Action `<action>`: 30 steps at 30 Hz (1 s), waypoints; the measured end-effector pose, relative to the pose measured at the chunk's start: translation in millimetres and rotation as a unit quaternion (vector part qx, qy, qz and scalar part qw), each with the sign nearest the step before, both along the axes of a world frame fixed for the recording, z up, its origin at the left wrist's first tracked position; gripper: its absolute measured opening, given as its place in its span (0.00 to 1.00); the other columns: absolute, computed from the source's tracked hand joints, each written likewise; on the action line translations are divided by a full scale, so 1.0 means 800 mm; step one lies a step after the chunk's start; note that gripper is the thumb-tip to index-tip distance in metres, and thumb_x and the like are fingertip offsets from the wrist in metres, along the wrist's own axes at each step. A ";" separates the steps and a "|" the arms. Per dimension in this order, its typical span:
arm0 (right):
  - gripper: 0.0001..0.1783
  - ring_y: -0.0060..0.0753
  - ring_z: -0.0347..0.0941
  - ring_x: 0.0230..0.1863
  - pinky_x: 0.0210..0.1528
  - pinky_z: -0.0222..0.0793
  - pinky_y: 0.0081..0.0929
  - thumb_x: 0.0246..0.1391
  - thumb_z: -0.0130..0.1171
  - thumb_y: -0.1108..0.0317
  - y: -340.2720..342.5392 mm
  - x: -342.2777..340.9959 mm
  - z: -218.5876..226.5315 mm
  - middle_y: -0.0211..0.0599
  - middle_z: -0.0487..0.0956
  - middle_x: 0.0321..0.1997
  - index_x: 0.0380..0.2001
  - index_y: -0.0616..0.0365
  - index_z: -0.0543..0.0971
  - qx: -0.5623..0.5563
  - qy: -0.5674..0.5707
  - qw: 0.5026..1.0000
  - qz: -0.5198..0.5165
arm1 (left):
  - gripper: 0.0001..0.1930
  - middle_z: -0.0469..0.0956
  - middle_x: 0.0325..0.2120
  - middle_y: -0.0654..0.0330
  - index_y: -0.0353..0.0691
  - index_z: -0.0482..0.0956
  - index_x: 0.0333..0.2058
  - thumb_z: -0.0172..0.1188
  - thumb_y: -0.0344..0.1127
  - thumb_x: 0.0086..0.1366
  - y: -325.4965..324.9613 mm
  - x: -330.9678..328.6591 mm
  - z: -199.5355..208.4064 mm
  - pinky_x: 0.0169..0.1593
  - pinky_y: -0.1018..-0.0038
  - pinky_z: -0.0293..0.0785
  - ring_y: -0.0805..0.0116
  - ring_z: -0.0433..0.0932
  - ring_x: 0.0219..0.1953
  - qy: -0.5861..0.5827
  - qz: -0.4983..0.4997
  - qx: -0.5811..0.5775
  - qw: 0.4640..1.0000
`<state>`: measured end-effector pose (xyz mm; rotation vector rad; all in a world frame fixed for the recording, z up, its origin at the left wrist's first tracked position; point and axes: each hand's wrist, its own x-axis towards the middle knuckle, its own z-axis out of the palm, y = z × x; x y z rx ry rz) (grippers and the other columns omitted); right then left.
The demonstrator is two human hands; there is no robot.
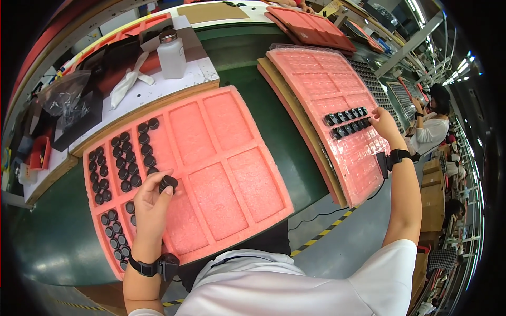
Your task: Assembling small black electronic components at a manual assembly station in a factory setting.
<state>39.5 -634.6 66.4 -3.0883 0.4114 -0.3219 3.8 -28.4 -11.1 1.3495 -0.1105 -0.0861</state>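
A pink foam tray [232, 154] with rectangular compartments lies in front of me, its left compartments holding several black round cap-like pieces [125, 146]. My left hand [151, 206] is over the middle of this tray, thumb and fingers closed on one black cap-like piece [168, 182]. To the right, a clear plastic blister tray [363, 163] rests on a tilted stack of pink foam. Two rows of black pieces [345, 115] stand in it. My right hand [387, 127] pinches at the right end of the nearer row, on a black piece mostly covered by the fingertips.
A raised white board [195, 73] at the back left bears a white pump bottle [172, 55], a white glove [128, 81] and a clear plastic bag [63, 100]. A green work surface [232, 66] runs beneath the trays. More pink trays [313, 29] lie beyond. A co-worker [432, 126] is at the right.
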 end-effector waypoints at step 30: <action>0.11 0.29 0.72 0.35 0.39 0.68 0.24 0.49 0.58 0.69 0.608 0.148 -0.094 0.38 0.76 0.33 0.35 0.64 0.74 0.335 0.087 0.841 0.417 | 0.10 0.70 0.34 0.62 0.38 0.66 0.43 0.47 0.27 0.62 0.019 0.009 -0.018 0.40 0.69 0.73 0.68 0.74 0.35 0.164 -0.002 -0.270 0.949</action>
